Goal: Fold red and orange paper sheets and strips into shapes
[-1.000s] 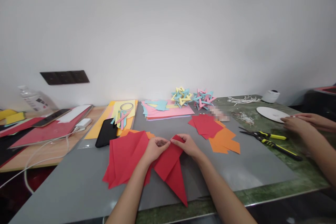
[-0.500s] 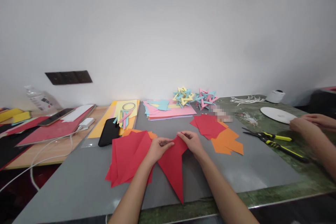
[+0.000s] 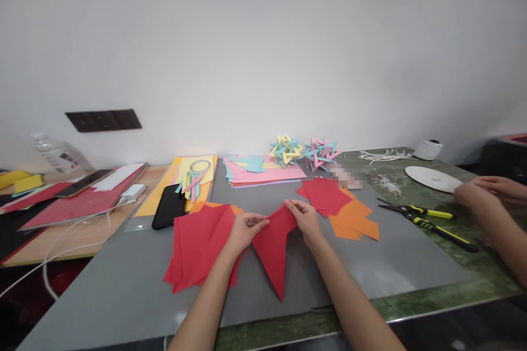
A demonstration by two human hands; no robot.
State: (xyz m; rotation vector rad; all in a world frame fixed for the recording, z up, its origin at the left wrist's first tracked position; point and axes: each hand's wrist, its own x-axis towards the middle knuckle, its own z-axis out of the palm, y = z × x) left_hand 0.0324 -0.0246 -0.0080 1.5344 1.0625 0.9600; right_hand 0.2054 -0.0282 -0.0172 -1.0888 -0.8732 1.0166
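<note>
Red paper (image 3: 273, 249) between left hand (image 3: 246, 230) and right hand (image 3: 305, 220)

Two paper stars (image 3: 286, 151) stand at the far edge of the grey mat (image 3: 411, 263). Two phones (image 3: 168, 207) lie leftward; one pair of pliers (image 3: 424, 225) and one white disc (image 3: 432, 179), by its right edge.

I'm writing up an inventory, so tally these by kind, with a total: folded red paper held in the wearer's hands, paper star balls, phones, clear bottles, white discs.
Folded red paper between the left hand and right hand: 1
Paper star balls: 2
Phones: 2
Clear bottle: 1
White disc: 1
Total: 7
</note>
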